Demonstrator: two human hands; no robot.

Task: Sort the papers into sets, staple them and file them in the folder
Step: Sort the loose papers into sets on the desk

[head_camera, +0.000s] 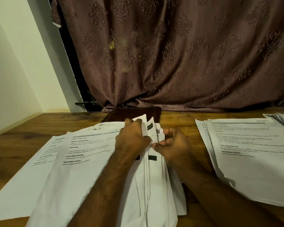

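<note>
A fanned stack of printed white papers (151, 182) lies in the middle of the wooden table (20, 136). My left hand (131, 138) grips a bent-up bunch of its sheets near their top edge. My right hand (174, 145) pinches the edge of a sheet beside it between thumb and fingers. A printed sheet (88, 153) lies spread to the left, over another sheet (39, 163). A separate pile of printed papers (249, 153) lies on the right. A dark maroon folder (134, 113) lies flat behind my hands, partly hidden by the papers.
More papers (282, 118) stick in at the far right edge. A patterned brown curtain (170, 54) hangs behind the table and touches its back edge. A pale wall (15, 63) stands on the left.
</note>
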